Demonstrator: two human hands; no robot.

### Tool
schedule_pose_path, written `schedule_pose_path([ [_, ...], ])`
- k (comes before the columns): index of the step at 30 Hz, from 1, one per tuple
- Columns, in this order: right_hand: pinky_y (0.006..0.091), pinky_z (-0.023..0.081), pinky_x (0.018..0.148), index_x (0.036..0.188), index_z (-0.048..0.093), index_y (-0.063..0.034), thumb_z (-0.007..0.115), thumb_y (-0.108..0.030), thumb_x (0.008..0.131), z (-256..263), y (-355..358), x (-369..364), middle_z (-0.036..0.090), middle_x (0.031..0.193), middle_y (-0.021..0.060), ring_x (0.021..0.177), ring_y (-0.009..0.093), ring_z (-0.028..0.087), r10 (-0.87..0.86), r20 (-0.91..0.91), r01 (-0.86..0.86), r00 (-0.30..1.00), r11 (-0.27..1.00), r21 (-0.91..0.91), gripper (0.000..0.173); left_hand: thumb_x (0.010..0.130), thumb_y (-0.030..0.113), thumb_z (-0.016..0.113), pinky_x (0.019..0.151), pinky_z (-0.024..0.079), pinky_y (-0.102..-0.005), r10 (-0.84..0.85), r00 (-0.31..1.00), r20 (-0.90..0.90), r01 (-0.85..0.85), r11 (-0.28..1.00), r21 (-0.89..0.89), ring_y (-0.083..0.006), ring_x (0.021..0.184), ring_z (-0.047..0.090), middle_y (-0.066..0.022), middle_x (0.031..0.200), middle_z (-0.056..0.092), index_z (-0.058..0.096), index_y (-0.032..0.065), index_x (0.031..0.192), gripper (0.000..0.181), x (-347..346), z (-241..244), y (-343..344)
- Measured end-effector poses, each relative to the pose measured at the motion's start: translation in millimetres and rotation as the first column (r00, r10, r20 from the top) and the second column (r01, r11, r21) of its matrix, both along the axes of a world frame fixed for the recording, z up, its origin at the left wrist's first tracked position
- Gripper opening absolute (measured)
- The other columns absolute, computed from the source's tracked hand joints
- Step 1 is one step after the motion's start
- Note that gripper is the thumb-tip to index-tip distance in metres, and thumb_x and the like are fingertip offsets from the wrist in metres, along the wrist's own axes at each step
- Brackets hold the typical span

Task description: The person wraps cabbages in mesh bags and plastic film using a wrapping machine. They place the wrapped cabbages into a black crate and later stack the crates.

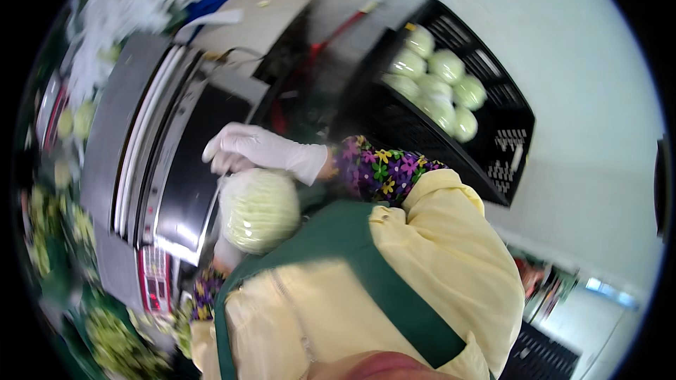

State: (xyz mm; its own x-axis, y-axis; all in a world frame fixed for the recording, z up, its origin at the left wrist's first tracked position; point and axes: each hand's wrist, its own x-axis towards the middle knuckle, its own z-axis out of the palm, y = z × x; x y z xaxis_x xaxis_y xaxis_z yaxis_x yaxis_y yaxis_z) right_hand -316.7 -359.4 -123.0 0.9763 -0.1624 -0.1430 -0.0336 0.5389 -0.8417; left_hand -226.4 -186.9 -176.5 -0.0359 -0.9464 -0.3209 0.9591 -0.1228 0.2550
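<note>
A pale green cabbage (261,211), wrapped in clear plastic film, is held in front of my green apron (317,232). My right hand (256,148), in a white glove, curls over its upper side, with the fingers pinching the gathered film (226,177). Below and behind the cabbage, my left hand (227,253) supports it; most of that gloved hand is hidden. Just beyond both hands lies a film wrapping machine with a dark shiny plate (203,142) and a white film roll (145,137) along its far side.
To the right, a black plastic crate (491,158) holds several wrapped cabbages (446,66). A scale's keypad and red display (155,279) sit beside the machine. Leafy greens (119,332) lie at lower left. A red-and-white pole (343,29) stands behind, near a tan tabletop (274,16).
</note>
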Motion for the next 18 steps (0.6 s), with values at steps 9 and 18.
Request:
schedule_pose_path([
  [9, 0.04, 0.043, 0.106, 0.144, 0.038, -0.0074, 0.082, -0.024, 0.069, 72, -68, -223, 0.049, 0.136, 0.0178, 0.128, 0.029, 0.049, -0.293, 0.257, 0.379, 0.921, 0.521, -0.765, 0.088, 0.099, 0.065, 0.032, 0.112, 0.038, -0.0447, -0.384, 0.859, 0.338, 0.398, 0.917, 0.03, -0.0304, 0.138, 0.042, -0.016, 0.154, 0.035, 0.021, 0.0093, 0.155, 0.08, -117, 81, -129],
  [18, 0.0364, 0.052, 0.094, 0.138, 0.039, -0.0023, 0.069, -0.027, 0.091, -12, -101, -544, 0.054, 0.125, 0.0137, 0.108, 0.021, 0.059, -0.833, -0.513, 0.61, 0.208, 0.521, -0.597, 0.061, 0.105, 0.037, 0.047, 0.101, 0.046, -0.031, -0.386, 0.405, 0.829, 0.583, 0.808, 0.091, -0.0146, 0.108, 0.062, -0.0079, 0.118, 0.065, 0.048, 0.0002, 0.14, 0.052, -141, 81, -200],
])
